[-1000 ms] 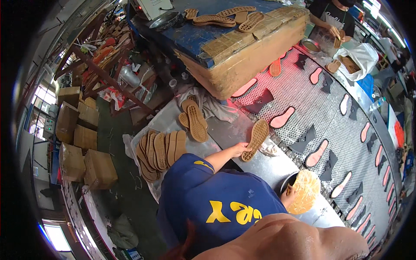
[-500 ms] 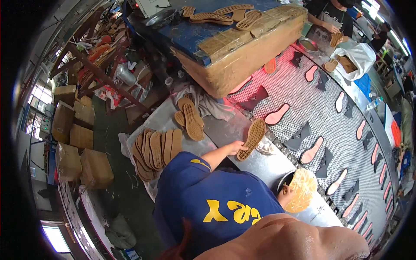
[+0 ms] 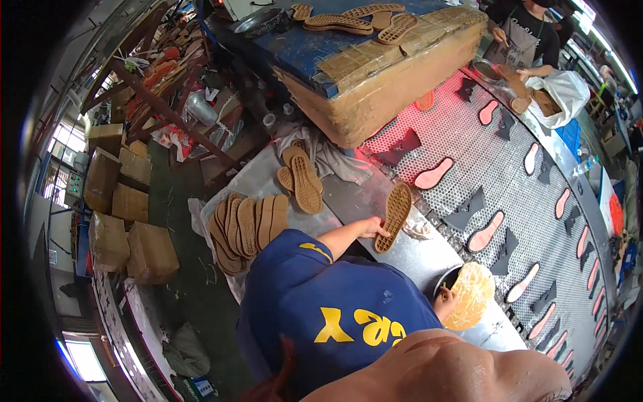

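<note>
My left hand [image 3: 370,228] grips a brown rubber shoe sole [image 3: 394,216] by its near end, treaded side up, above the metal bench. My right hand [image 3: 444,299] is closed at the rim of a dark bowl [image 3: 443,279]; what its fingers hold is too small to make out. Partly covering that bowl is a round yellowish cover [image 3: 473,295] streaked with pale strands. Left of my left arm, a row of brown soles [image 3: 246,226] leans together. Beyond them, a few more soles [image 3: 307,187] lie stacked next to a grey cloth [image 3: 333,164].
A mesh conveyor [image 3: 462,201] runs along the bench's right side, bearing pink insoles [image 3: 486,231] and black cut pieces [image 3: 464,211]. A taped block [image 3: 382,97] rises ahead with soles on top. Another person [image 3: 529,40] works at the far right beside a white bag [image 3: 566,97]. Cartons [image 3: 151,253] stand left.
The whole view has shifted slightly. Both my hands keep nearly the same places, the left still holding the sole. The far person's hands have moved apart, one raised.
</note>
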{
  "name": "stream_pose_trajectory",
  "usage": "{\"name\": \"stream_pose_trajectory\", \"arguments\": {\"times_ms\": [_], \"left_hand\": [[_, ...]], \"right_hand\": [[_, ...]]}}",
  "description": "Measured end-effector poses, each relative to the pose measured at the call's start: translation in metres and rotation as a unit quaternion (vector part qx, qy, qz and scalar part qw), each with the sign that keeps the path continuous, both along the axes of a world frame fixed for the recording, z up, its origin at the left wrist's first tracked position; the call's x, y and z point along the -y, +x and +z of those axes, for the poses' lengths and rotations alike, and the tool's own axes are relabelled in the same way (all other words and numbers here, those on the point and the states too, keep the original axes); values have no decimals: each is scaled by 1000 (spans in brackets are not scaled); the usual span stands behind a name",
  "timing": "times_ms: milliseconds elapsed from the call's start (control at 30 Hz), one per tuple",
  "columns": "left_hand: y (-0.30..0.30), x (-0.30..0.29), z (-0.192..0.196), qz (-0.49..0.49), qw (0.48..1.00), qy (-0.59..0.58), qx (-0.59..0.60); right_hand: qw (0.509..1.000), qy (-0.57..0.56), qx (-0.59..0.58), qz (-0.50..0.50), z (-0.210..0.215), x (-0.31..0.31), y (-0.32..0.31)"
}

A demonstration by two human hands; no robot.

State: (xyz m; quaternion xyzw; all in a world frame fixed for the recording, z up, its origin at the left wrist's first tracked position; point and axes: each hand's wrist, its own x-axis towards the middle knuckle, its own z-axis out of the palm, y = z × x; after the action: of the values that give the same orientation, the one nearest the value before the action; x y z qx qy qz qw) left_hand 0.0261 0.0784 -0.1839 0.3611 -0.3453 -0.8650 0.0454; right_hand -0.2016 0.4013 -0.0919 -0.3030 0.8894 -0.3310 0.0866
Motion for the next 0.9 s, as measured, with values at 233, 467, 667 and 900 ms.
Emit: {"name": "stream_pose_trajectory", "arguments": {"times_ms": [233,467,667,900], "left_hand": [[-5,-9,16,-27,998,-49,41],[-9,-20,20,-5,996,-72,48],[-13,-19,21,-25,997,-49,51],[-12,-23,17,-19,998,-47,41]], "right_hand": [[1000,7,-2,9,-3,-5,-7],[1000,-8,-8,4,-1,-11,-7],[1000,-20,-20,-14,-3,-15,-7],[999,-15,-29,16,13,-17,-7]]}}
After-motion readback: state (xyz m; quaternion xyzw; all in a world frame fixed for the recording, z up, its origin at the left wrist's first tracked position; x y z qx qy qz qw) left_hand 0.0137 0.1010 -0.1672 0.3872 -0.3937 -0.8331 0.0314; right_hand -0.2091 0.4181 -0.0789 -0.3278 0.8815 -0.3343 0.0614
